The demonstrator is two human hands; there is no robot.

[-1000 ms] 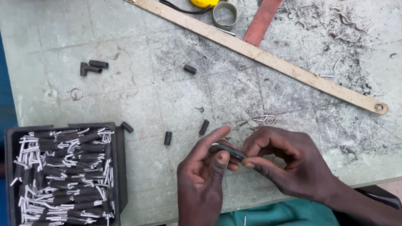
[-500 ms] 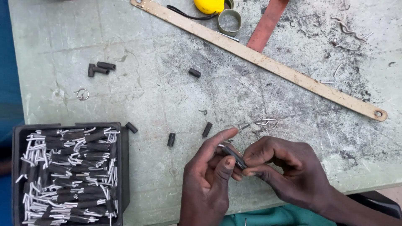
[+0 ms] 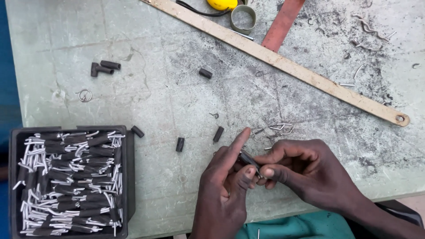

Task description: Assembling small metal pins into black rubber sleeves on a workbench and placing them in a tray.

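Observation:
My left hand (image 3: 223, 186) and my right hand (image 3: 305, 170) meet near the table's front edge. Between their fingertips they pinch a small dark tube piece (image 3: 248, 158) with a bit of metal in it; my left forefinger points up past it. Just beyond the hands lie bent wire bits (image 3: 281, 128) and two loose black tube pieces (image 3: 218, 133) (image 3: 179, 144). At the front left stands a black tray (image 3: 127, 177) packed with several black tubes fitted with white wire ends.
A long flat metal bar (image 3: 283, 64) runs diagonally across the back of the green worktable (image 3: 168, 97). A red strip (image 3: 281, 24), a metal band ring (image 3: 243, 17) and a yellow object (image 3: 222, 3) lie behind it. More black pieces (image 3: 104, 67) (image 3: 205, 73) and a small ring (image 3: 85, 95) lie scattered.
The hands keep hold of the small piece and shift only slightly; my left forefinger has straightened upward. The view has drifted a little.

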